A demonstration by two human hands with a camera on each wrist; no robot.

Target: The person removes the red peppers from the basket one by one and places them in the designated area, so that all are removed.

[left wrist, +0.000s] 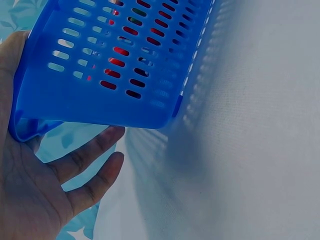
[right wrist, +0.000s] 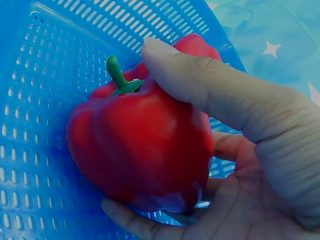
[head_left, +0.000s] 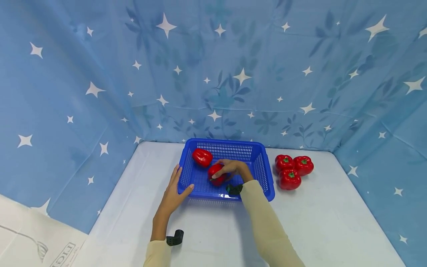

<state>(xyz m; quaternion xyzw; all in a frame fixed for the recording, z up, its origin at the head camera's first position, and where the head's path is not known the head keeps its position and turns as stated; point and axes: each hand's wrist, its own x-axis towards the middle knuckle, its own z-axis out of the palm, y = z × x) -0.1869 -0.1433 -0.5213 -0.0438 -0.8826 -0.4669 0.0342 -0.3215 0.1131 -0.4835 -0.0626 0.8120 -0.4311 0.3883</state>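
Observation:
A blue plastic basket (head_left: 230, 142) with slotted walls stands on the white table. Inside it, my right hand (head_left: 234, 167) holds a red bell pepper (right wrist: 140, 150), thumb on its upper side near the green stem and fingers around the far side and underneath. Another red bell pepper (head_left: 202, 157) lies on its side in the basket's left part. My left hand (head_left: 171, 196) rests at the basket's front left corner, fingers spread and fairly straight. In the left wrist view, some of its fingers extend beneath the basket wall (left wrist: 75, 102); the thumb is partly out of frame.
Right of the basket, three red bell peppers (head_left: 289, 180) with green stems sit close together on the white table (head_left: 333, 207). A blue curtain (head_left: 213, 74) with white stars rises behind the table and along both sides.

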